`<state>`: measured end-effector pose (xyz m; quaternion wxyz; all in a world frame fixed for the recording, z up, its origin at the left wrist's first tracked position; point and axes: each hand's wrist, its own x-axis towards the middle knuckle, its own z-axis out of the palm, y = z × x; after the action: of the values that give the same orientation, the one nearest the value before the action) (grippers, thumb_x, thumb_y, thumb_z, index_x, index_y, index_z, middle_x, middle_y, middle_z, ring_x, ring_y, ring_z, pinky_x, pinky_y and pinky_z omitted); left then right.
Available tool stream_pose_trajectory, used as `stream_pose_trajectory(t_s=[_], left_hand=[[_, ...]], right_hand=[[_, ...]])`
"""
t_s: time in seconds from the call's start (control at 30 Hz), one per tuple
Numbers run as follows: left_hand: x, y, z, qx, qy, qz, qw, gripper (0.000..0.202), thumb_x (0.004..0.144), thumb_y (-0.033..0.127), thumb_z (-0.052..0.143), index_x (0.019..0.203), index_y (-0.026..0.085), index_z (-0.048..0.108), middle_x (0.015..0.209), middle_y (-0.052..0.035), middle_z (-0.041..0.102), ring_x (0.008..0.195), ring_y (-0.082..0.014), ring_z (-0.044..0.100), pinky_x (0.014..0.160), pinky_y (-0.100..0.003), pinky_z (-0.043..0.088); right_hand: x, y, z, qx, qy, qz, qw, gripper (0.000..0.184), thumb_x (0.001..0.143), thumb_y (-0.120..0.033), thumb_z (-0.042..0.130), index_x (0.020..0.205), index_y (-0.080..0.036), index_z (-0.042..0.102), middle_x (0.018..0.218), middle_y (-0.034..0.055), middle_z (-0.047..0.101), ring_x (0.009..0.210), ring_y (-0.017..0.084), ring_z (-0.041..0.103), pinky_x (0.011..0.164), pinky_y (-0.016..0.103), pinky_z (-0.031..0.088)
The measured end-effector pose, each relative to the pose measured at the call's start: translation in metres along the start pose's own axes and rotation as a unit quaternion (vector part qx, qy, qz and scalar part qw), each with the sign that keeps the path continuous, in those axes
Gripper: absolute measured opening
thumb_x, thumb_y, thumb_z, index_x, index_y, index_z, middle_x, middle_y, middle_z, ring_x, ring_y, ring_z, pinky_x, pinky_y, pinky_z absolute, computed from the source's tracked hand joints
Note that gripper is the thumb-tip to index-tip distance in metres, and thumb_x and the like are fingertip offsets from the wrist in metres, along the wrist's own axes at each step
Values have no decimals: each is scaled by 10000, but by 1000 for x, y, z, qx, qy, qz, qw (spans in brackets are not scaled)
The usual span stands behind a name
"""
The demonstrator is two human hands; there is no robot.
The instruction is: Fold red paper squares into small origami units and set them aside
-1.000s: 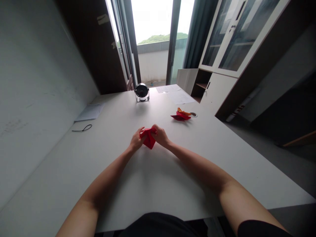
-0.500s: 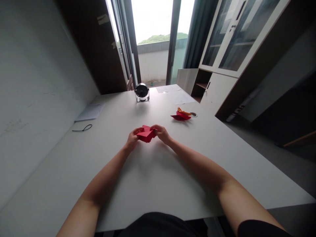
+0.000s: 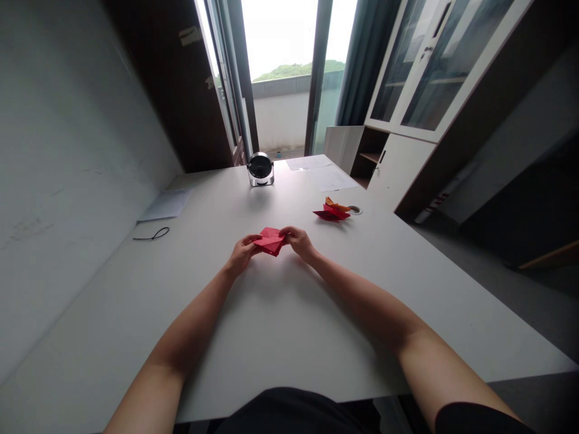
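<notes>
A folded piece of red paper (image 3: 270, 241) is held just above the white table (image 3: 271, 337), its layers showing at the lower edge. My left hand (image 3: 243, 253) pinches its left corner between thumb and fingers. On the opposite side, my right hand (image 3: 297, 242) grips the right edge, fingers on top. Some fingertips are hidden behind the paper. To the right of my hands lie folded red paper pieces (image 3: 332, 214) with a folded orange paper piece (image 3: 337, 205) on top.
A roll of tape (image 3: 355, 210) lies behind the folded papers. Further back are a round black device on a metal stand (image 3: 260, 169) and flat paper sheets (image 3: 332, 178). At left are a black cable loop (image 3: 156, 234) and more sheets (image 3: 165, 205) by the wall.
The red paper has tilted flatter and shifted slightly right and away from me. Both hands keep hold of it; my right hand has moved a little outward.
</notes>
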<state>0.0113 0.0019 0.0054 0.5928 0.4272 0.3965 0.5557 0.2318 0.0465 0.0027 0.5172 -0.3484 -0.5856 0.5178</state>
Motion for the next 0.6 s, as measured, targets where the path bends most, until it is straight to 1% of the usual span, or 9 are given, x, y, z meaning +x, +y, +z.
stream_pose_trajectory(t_s=[0.07, 0.17, 0.23, 0.3, 0.43, 0.5, 0.6], left_hand=[[-1, 2, -2, -13, -16, -2, 1000, 375, 693, 281, 803, 1026, 130, 720, 1022, -108, 731, 961, -226, 686, 982, -443, 518], [-2, 5, -4, -36, -46, 1, 998, 409, 734, 282, 742, 1110, 125, 708, 1084, -127, 731, 1040, -255, 675, 1027, -466, 486], [-2, 7, -4, -45, -47, 3, 998, 414, 758, 318, 701, 1120, 117, 708, 1105, -139, 728, 1063, -278, 670, 1024, -482, 485], [-2, 8, -2, -42, -36, 3, 998, 414, 778, 360, 676, 1107, 111, 712, 1096, -144, 729, 1063, -290, 671, 1007, -486, 496], [-4, 6, 3, 3, -21, 9, 1000, 429, 789, 412, 707, 1093, 109, 711, 1036, -134, 738, 999, -267, 688, 954, -453, 524], [-6, 5, 6, 36, -20, 22, 999, 438, 788, 436, 722, 1088, 116, 713, 1033, -129, 738, 970, -255, 693, 931, -435, 532], [-7, 3, 8, 84, -22, 51, 995, 437, 776, 450, 743, 1071, 129, 716, 1006, -114, 741, 936, -247, 696, 910, -424, 537]], right_hand=[[0, 0, -1, 0, -1, 5, 1000, 258, 646, -215, 539, 844, -155, 692, 816, 27, 686, 740, 157, 647, 736, 333, 583], [0, -2, -1, 2, -19, 10, 1000, 271, 672, -229, 563, 904, -156, 682, 817, 28, 683, 736, 157, 649, 727, 333, 577], [-1, -4, -1, -2, -35, 2, 999, 278, 691, -249, 594, 944, -164, 673, 844, 32, 686, 738, 156, 646, 717, 325, 565], [-3, -6, -1, -16, -52, -9, 998, 278, 707, -271, 624, 961, -169, 670, 870, 38, 689, 737, 153, 634, 707, 312, 547], [-5, -7, 0, -70, -73, -31, 994, 258, 759, -358, 646, 928, -165, 675, 852, 39, 688, 761, 160, 609, 706, 289, 500], [-6, -7, -1, -102, -61, -31, 992, 276, 777, -422, 644, 869, -163, 670, 812, 30, 675, 754, 161, 591, 684, 274, 476], [-5, -8, -2, -127, -39, -15, 991, 332, 792, -492, 627, 809, -161, 648, 724, 8, 633, 689, 148, 554, 633, 254, 438]])
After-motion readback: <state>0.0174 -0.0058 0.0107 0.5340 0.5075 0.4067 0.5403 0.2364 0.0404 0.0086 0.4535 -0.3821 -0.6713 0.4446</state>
